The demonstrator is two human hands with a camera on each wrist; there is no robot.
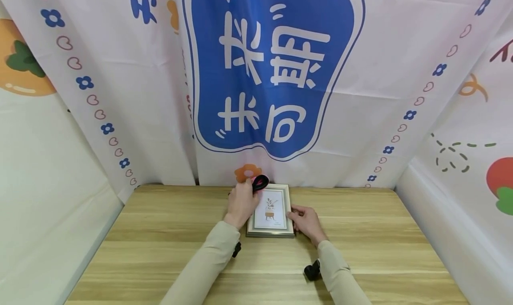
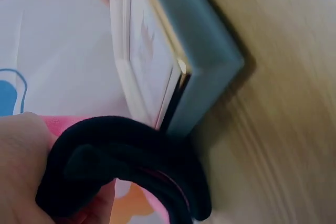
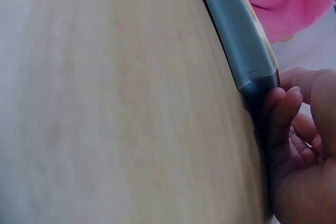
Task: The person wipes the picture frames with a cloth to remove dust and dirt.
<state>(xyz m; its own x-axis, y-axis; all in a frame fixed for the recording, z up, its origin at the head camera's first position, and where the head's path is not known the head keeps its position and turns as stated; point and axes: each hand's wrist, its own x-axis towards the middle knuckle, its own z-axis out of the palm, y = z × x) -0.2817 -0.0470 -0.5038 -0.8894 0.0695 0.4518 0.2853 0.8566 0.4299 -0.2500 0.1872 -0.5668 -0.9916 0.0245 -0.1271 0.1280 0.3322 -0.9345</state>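
Observation:
A picture frame [image 1: 272, 234] with a cream and grey-green border lies face up near the table's back edge, a potted-plant print [image 1: 270, 209] inside it. My left hand [image 1: 242, 202] is over the frame's left side and grips a pink cloth [image 3: 281, 11] with a black edge [image 2: 121, 129]. This cloth hangs by the frame's far end, and part of it is hidden behind my fingers. With curled fingers, my right hand [image 1: 307, 220] holds the frame's right side; its fingertips touch the grey-green side in the right wrist view.
The wooden table [image 1: 180, 251] reaches out on both sides of the frame. Directly behind its back edge hangs a white printed curtain [image 1: 160, 118] with a blue sign. More white fabric walls stand left and right. A black wrist camera [image 1: 312, 270] sits by the right sleeve.

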